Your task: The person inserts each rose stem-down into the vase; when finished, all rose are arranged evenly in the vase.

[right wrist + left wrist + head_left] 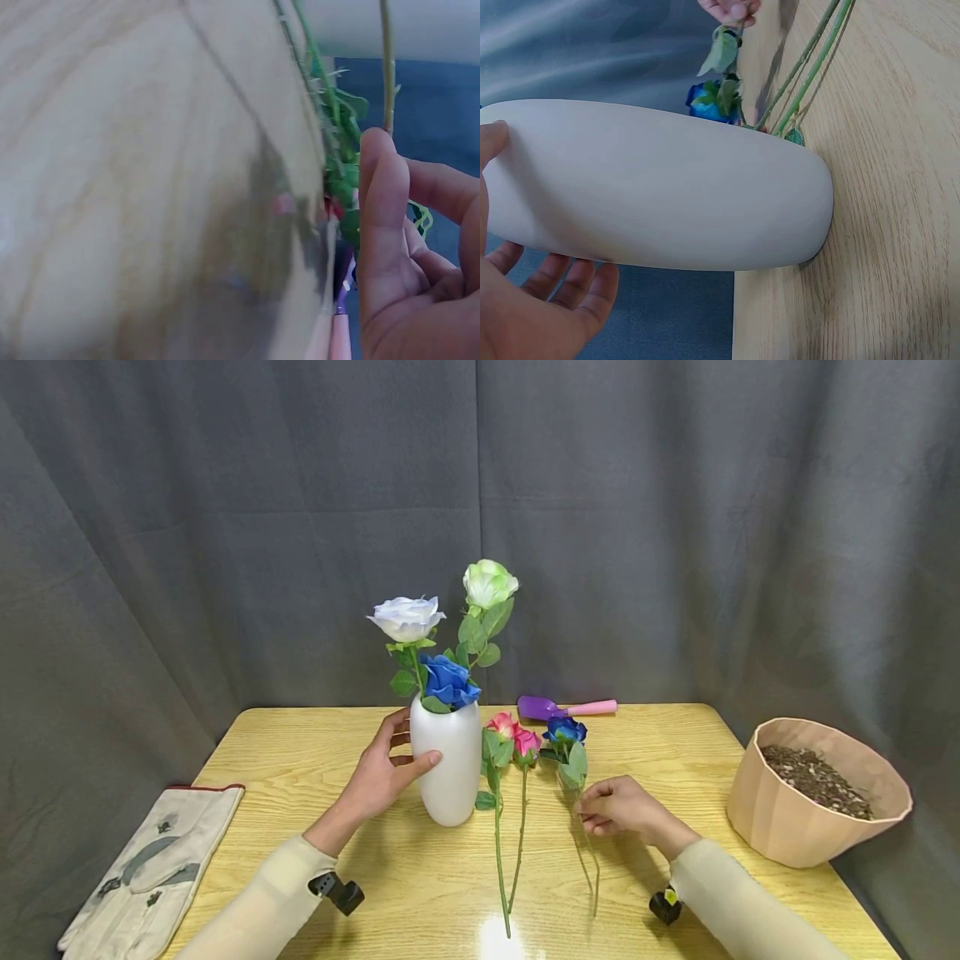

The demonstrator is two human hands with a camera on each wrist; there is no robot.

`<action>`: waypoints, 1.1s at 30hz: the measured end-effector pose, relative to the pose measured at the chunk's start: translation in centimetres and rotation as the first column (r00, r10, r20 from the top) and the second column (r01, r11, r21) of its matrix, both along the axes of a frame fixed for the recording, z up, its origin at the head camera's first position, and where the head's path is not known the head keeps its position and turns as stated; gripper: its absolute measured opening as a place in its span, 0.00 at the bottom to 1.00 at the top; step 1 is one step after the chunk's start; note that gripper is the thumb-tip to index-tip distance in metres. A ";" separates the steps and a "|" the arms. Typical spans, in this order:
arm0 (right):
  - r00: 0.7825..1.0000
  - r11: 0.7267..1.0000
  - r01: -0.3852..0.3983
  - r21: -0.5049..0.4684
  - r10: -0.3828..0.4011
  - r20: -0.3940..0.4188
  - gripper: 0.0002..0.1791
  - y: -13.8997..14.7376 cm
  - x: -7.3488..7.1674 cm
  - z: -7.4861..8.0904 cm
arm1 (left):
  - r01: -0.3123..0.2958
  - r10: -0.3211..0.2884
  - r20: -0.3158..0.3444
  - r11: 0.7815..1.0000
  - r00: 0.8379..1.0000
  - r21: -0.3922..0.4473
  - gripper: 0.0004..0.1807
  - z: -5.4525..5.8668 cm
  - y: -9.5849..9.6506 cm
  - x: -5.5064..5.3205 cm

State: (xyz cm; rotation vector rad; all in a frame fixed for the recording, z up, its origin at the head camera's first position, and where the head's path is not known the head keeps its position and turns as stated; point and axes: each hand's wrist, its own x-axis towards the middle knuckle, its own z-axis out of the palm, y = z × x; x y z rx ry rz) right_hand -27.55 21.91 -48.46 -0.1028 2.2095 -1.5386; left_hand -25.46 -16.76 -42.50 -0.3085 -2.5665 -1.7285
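Observation:
My left hand (386,768) grips the side of a white vase (448,777), thumb in front and fingers behind. In it stand a pale white-lilac rose (407,619), a white-green rose (489,584) and a blue rose (450,680). My right hand (618,807) pinches the stem of a dark blue rose (565,731) between thumb and fingers. In the right wrist view that stem (388,67) rises from the fingertips. Between the vase and this hand lie two roses, a coral one (502,725) and a pink one (527,742), stems toward me.
A small trowel (540,707) with a purple scoop and pink handle lies at the table's back edge. On the right stands a peach pot (772,802) holding soil (813,781). Work gloves (161,868) lie at the left edge. A grey curtain (600,527) hangs behind.

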 end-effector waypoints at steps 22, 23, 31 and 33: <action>0.976 0.971 0.142 -0.194 -0.170 -0.137 0.10 -1.6 -1.2 5.3 | -0.006 0.006 -0.024 1.000 1.000 -0.006 0.44 -0.1 -0.1 -0.2; 0.973 0.968 0.148 -0.202 -0.179 -0.144 0.11 -1.7 -1.2 5.5 | -0.007 0.007 -0.023 1.000 1.000 -0.006 0.44 -0.1 -0.1 -0.2; 0.947 0.945 0.204 -0.255 -0.257 -0.194 0.18 -2.8 -1.6 7.4 | -0.010 0.010 -0.008 1.000 1.000 -0.005 0.44 -0.1 0.0 -0.1; 0.940 0.938 0.217 -0.272 -0.275 -0.201 0.19 -3.1 -1.8 7.8 | -0.010 0.010 -0.009 1.000 1.000 -0.007 0.44 -0.1 0.0 -0.1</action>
